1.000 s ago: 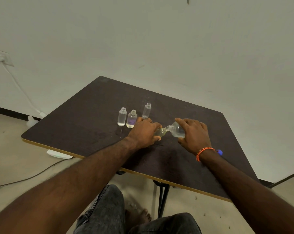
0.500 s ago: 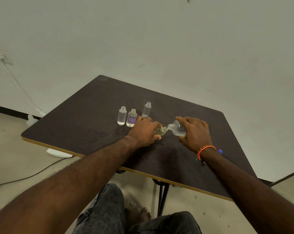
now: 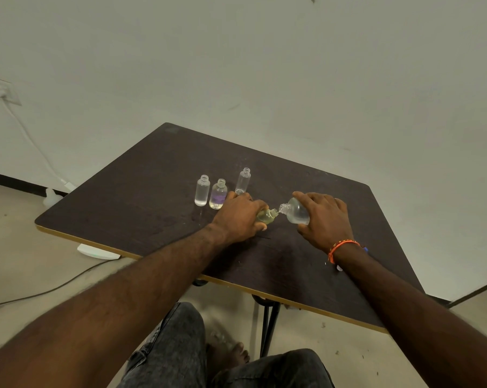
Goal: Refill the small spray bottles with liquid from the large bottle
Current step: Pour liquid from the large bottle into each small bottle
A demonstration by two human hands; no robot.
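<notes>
We are seeing the left hand (image 3: 238, 217) wrapping closed around a small bottle (image 3: 266, 215) with yellowish liquid, tilting it so its open neck is pointing toward 3 o'clock, low over the dark table (image 3: 141, 197); the right hand (image 3: 324, 219) is clamping the large bottle (image 3: 295, 211), clear and rounded, tipped with its mouth pointing toward 9 o'clock and meeting the small bottle's neck, the two mouths touching or just beside each other, we cannot tell which; an orange bracelet (image 3: 341, 246) is sitting on the right wrist; three more small bottles are standing upright and uncapped at 10 to 11 o'clock from the left hand: a clear bottle (image 3: 202, 191) farthest toward 9 o'clock, a purple-label bottle (image 3: 218, 194) just beside it, and a slim bottle (image 3: 243, 182) at 12 o'clock of the left hand's knuckles, near them; a small blue thing (image 3: 365, 249) is peeking out behind the right wrist, too hidden to identify; the person's knees in dark jeans (image 3: 175, 345) are showing at 6 o'clock under the table edge
</notes>
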